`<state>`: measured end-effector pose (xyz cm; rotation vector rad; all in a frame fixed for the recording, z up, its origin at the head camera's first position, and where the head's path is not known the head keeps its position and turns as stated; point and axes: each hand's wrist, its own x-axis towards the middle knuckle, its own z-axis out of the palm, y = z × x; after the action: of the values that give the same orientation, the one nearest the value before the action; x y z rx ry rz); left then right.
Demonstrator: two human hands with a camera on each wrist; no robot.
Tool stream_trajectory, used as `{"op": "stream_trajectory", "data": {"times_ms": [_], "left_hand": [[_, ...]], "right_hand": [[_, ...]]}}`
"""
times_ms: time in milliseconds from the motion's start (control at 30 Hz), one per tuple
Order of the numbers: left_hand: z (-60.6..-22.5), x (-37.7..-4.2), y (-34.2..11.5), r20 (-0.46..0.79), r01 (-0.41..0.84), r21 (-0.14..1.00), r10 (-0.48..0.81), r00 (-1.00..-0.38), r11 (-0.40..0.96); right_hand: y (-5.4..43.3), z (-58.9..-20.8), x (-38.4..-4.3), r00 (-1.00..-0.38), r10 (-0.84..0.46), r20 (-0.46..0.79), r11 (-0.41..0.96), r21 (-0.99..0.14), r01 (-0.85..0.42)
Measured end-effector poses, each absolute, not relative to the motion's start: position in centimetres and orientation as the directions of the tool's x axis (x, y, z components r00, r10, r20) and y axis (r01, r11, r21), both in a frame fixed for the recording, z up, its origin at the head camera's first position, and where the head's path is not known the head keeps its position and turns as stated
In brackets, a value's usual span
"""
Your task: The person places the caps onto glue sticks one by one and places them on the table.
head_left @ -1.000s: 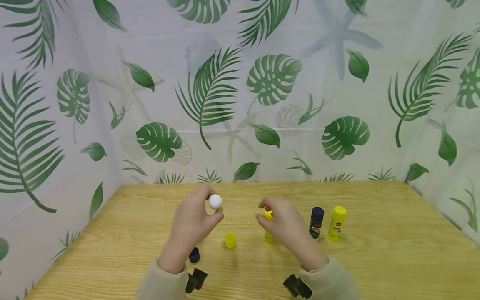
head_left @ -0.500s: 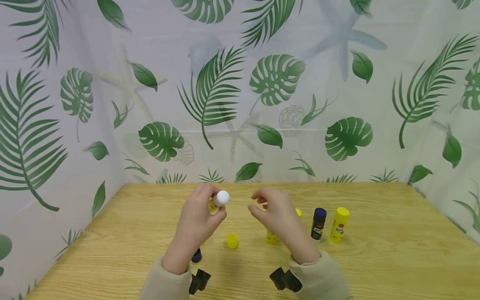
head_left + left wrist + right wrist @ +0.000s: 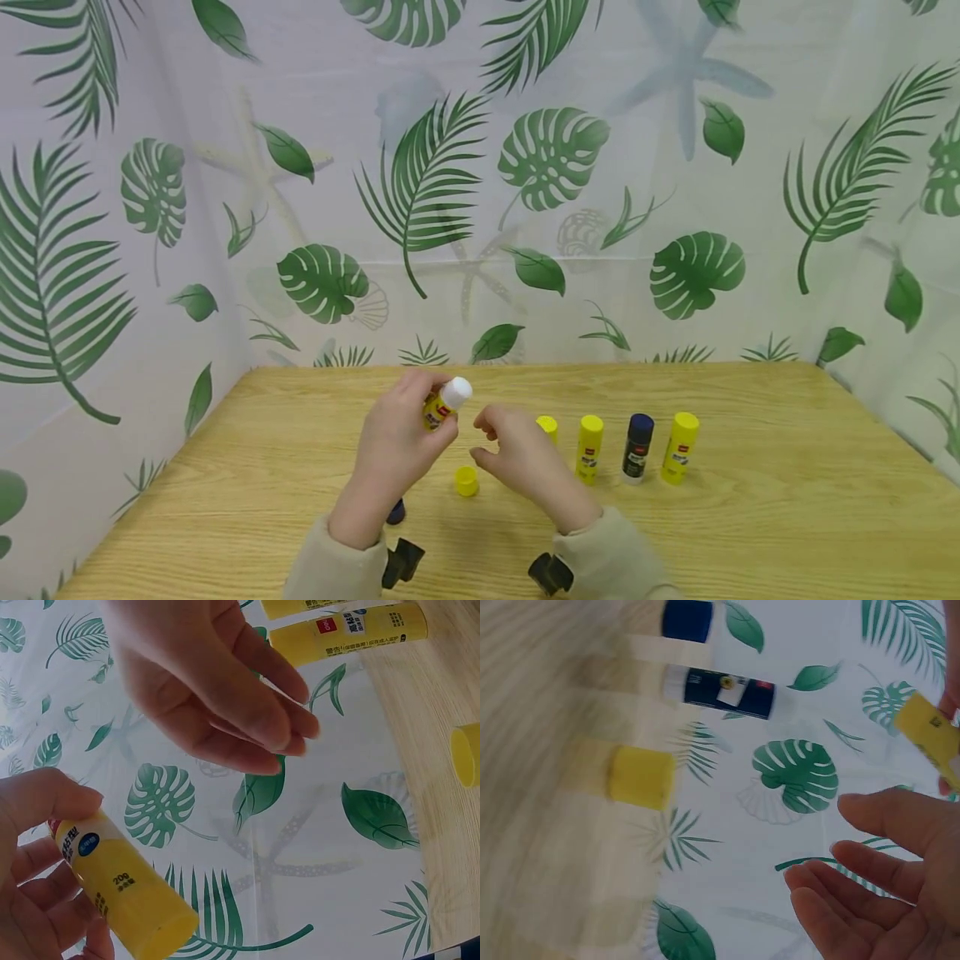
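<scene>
My left hand point(image 3: 397, 437) grips a yellow glue stick point(image 3: 438, 412), raised above the table and tilted, its white uncapped end up and to the right. In the left wrist view the yellow base of this glue stick point(image 3: 131, 885) points down and right, thumb along its label. My right hand point(image 3: 521, 450) hovers just to the right, fingers loosely bent; the right wrist view shows nothing between its fingers point(image 3: 847, 915). Below, between the hands, a yellow cap point(image 3: 467, 481) stands on the table. A navy cap point(image 3: 396, 512) is partly hidden by my left wrist.
Right of my right hand, several capped glue sticks stand in a row: yellow ones point(image 3: 589, 450) and a navy one point(image 3: 637, 450). A navy glue stick with a white end point(image 3: 731, 694) shows in the right wrist view. A leaf-patterned curtain point(image 3: 465, 208) backs the wooden table point(image 3: 750, 517).
The glue stick in my left hand has tipped from pointing at the camera to showing its label, shifting slightly right. My right hand has moved left towards it, uncovering a standing yellow glue stick.
</scene>
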<state>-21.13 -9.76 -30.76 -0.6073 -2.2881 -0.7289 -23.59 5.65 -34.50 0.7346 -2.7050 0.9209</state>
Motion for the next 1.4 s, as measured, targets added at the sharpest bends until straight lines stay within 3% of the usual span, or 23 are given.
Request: {"op": "stream_trajectory", "data": {"times_ms": [467, 700, 933, 1400], "left_hand": [[-30.9, -21.2, -9.6, 0.672, 0.588, 0.329, 0.255, -0.696, 0.738], [-30.8, -21.0, -9.6, 0.648, 0.568, 0.31, 0.267, -0.713, 0.763], [-30.7, -21.0, -9.6, 0.613, 0.551, 0.305, 0.283, -0.738, 0.777], [-30.7, -21.1, -9.6, 0.51, 0.553, 0.454, 0.305, -0.804, 0.699]], "right_hand": [[4.9, -37.1, -24.3, -0.822, -0.566, 0.059, 0.686, -0.519, -0.51], [4.7, -38.0, -24.2, -0.781, -0.624, 0.009, 0.692, -0.458, -0.558], [4.7, -38.1, -23.8, -0.779, -0.624, -0.067, 0.719, -0.439, -0.539], [4.8, -38.1, -23.7, -0.78, -0.625, -0.003, 0.718, -0.394, -0.574]]}}
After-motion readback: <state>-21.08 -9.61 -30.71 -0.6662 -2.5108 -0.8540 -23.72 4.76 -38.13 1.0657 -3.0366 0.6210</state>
